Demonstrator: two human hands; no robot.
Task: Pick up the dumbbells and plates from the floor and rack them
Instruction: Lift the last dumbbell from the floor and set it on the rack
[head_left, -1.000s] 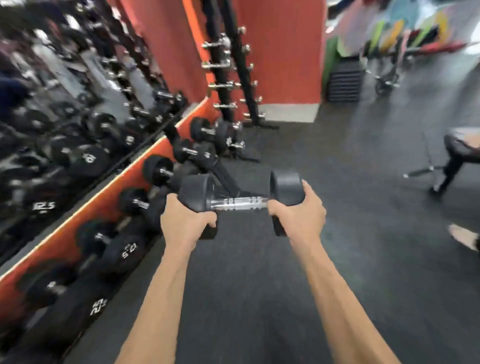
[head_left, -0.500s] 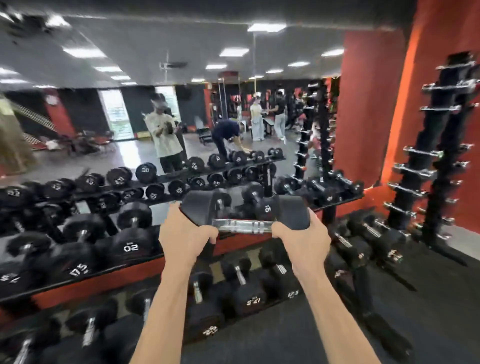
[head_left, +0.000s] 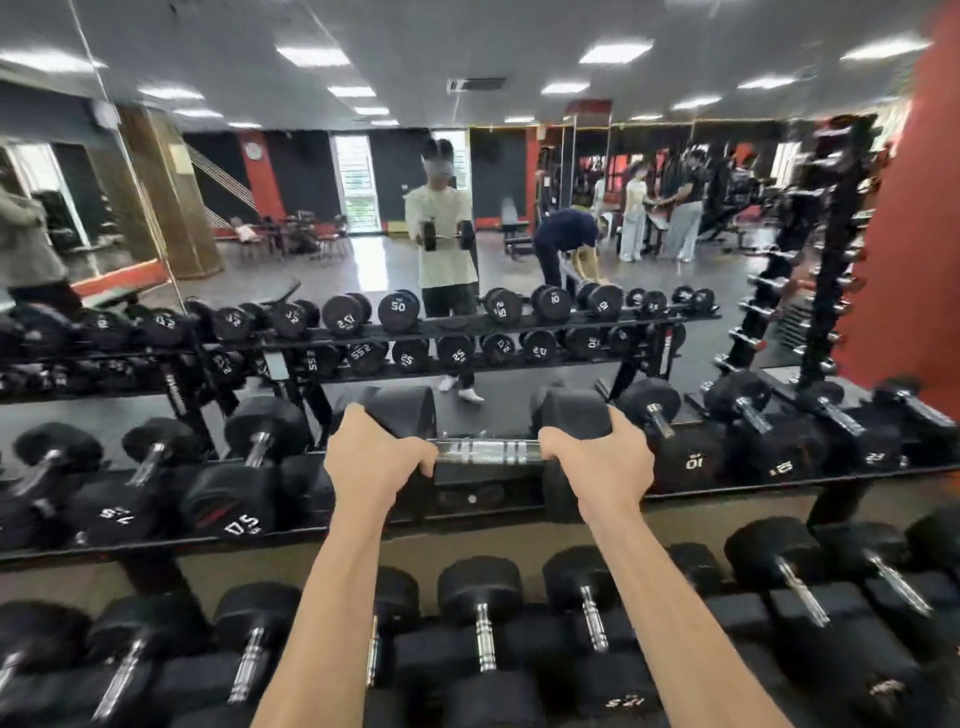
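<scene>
From the head camera, you hold one black rubber-headed dumbbell with a chrome knurled handle (head_left: 485, 451) sideways in front of you, at the height of the upper shelf of the black steel two-tier dumbbell rack (head_left: 727, 487). Your left hand (head_left: 376, 460) has its fingers curled round the left end of the handle, with the thumb lying on the left head. Your right hand (head_left: 605, 460) grips the right end in the same way, its fingers spread over the right head. The dumbbell hangs over a free gap on the upper shelf, but I cannot tell if it touches the shelf. Just to the left of the gap lies a black dumbbell marked 17.5 (head_left: 244, 486), and just to the right a black dumbbell marked 10 (head_left: 675, 441), so both neighbours stand close to the heads you carry. Below your forearms the lower shelf carries a row of black dumbbells (head_left: 480, 649) with their handles pointing toward you. Behind the rack a large wall mirror (head_left: 311, 208) shows you in a pale shirt with the dumbbell, a reflected rack, other people and ceiling lights. At the right a tall black vertical rack with chrome pegs (head_left: 826, 291) stands against a red wall (head_left: 904, 270).
</scene>
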